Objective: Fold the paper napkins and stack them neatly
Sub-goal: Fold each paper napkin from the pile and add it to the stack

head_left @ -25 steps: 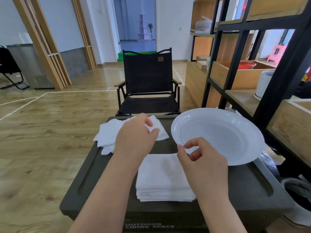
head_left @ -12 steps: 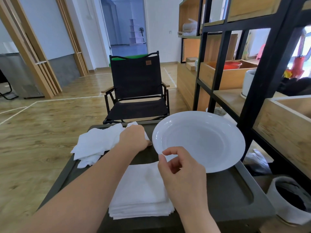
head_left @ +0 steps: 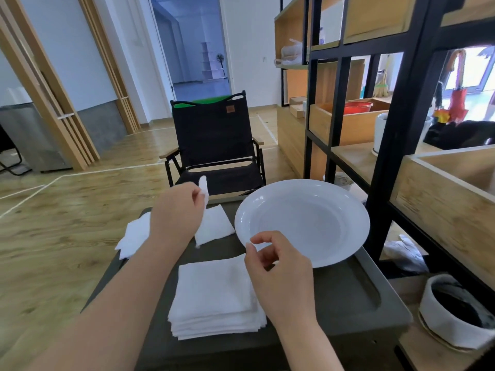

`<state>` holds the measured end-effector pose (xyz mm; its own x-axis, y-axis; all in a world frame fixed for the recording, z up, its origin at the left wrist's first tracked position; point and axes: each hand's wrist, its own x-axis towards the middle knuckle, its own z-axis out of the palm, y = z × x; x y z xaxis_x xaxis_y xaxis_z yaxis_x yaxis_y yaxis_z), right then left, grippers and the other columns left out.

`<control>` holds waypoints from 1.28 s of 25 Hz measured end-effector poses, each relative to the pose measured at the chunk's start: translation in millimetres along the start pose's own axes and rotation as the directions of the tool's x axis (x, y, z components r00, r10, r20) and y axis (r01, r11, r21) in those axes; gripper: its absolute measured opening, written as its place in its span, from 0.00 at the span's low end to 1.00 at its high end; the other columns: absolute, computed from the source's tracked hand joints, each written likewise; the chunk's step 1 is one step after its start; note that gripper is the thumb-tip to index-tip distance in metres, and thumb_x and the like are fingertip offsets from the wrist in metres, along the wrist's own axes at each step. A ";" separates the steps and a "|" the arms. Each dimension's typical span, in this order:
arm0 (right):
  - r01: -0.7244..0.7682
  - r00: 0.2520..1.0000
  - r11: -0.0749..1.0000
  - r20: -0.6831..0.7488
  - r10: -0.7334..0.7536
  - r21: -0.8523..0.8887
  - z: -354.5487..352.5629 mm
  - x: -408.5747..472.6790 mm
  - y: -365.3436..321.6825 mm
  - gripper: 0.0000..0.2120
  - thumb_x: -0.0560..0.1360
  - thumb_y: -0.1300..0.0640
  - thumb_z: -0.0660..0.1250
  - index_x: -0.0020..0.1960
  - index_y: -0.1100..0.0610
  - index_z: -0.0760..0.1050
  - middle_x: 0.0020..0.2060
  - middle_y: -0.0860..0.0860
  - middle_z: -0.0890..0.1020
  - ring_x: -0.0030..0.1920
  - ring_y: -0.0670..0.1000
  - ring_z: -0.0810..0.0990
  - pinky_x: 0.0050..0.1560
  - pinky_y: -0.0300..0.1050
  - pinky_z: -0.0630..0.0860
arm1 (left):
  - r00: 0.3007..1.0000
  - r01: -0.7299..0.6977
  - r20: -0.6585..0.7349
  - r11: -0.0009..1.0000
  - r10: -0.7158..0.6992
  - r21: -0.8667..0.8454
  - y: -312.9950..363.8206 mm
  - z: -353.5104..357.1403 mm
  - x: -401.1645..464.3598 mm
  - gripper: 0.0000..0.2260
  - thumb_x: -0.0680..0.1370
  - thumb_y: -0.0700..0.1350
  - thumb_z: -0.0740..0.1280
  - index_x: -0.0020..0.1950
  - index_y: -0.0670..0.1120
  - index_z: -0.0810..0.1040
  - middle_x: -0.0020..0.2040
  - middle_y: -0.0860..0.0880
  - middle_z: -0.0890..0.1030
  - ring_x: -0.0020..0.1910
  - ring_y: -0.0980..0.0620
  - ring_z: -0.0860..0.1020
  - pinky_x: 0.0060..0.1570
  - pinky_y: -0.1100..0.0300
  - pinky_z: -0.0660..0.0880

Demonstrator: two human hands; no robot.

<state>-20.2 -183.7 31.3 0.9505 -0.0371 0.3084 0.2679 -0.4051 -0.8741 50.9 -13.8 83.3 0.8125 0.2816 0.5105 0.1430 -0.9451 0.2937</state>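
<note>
Could tear the thin napkin (head_left: 205, 190) if pulled up too fast. Could drag the loose napkins (head_left: 214, 227) off the table (head_left: 348, 298) too, since all lie in one messy bunch. Might bump the white plate (head_left: 302, 220), just beside the pile.

Left hand (head_left: 178, 212) pinching one napkin by its corner, lifted above the loose pile at the far side. Right hand (head_left: 278, 274) holding nothing, fingers loosely curled, thumb near fingertip, hanging over the folded stack's (head_left: 214, 298) right edge. Stack sitting at the near side, between both arms.
</note>
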 end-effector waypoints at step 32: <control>-0.525 0.850 0.454 0.472 0.234 0.720 15.6 -28.0 -77.4 0.11 0.77 0.58 0.62 0.55 0.48 0.78 0.46 0.49 0.86 0.48 0.50 0.85 0.49 0.50 0.80 | 0.988 -0.033 -0.141 0.794 -0.067 -0.607 -37.8 -88.6 -114.4 0.10 0.75 0.57 0.64 0.57 0.62 0.73 0.54 0.66 0.74 0.55 0.65 0.72 0.49 0.72 0.68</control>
<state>-65.1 -137.0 84.5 0.9448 0.3051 -0.1193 -0.2639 0.4931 -0.8290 -97.5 4.3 85.5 0.7130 0.3646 0.5990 -0.2569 -0.6590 0.7069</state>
